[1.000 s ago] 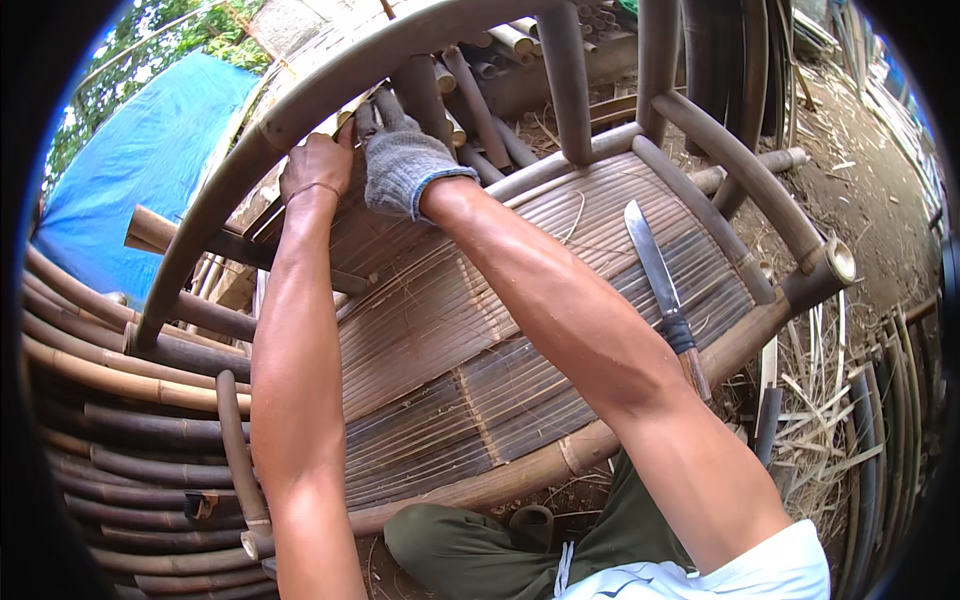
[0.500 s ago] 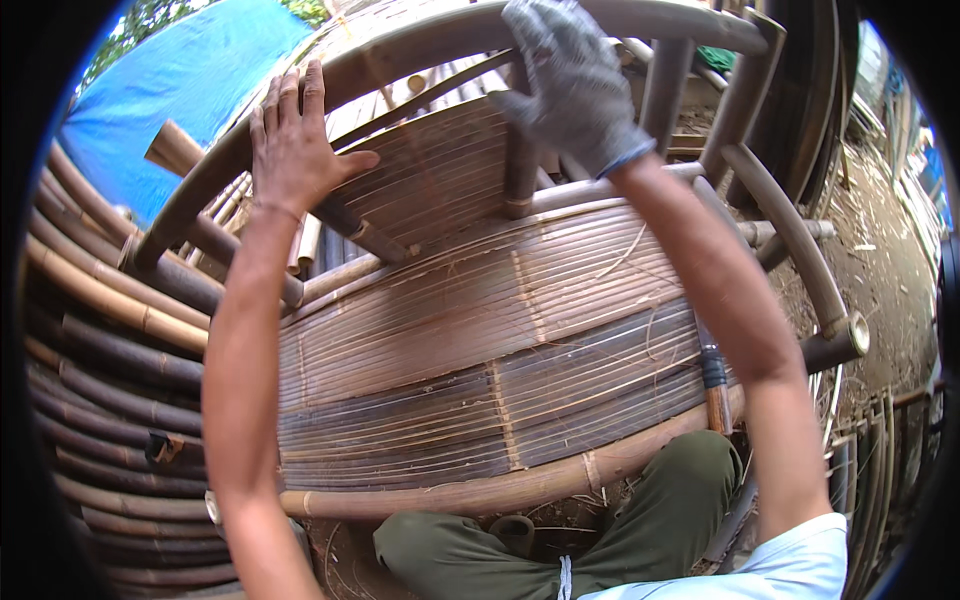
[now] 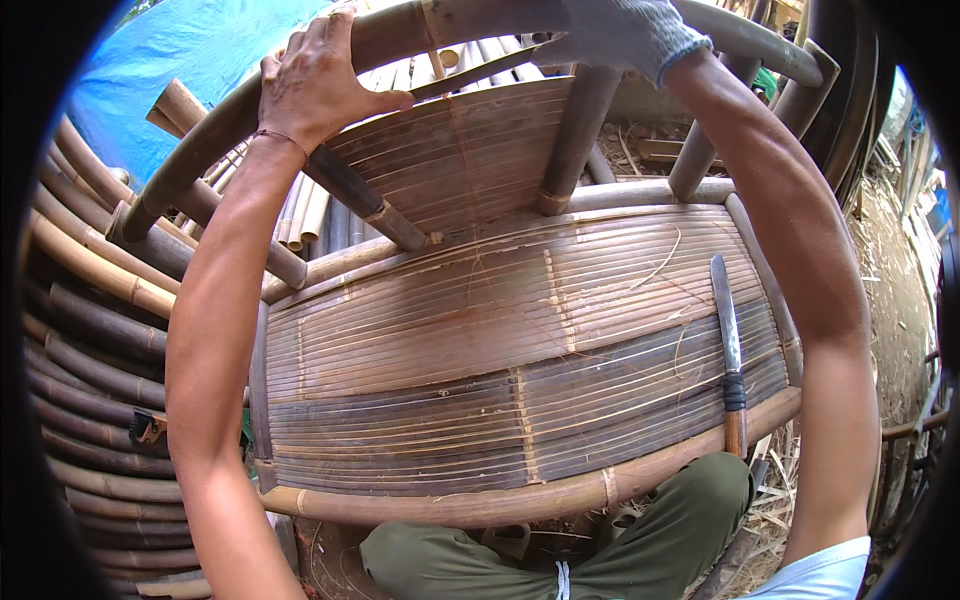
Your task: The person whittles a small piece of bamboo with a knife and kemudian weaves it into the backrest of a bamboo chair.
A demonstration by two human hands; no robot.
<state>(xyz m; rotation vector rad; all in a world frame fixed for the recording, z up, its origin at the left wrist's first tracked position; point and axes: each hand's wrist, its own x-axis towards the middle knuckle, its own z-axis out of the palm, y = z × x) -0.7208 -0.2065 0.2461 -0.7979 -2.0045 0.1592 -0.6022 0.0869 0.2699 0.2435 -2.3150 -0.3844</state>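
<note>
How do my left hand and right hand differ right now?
The left hand is bare, with a thin cord at the wrist; the right hand wears a gray knit glove.
The left hand shows almost whole, while the right hand is partly cut off by the picture's top edge.
Both are raised to the top rail, beyond the seat.

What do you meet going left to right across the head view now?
Pole stack → left hand → gloved right hand → knife.
</note>
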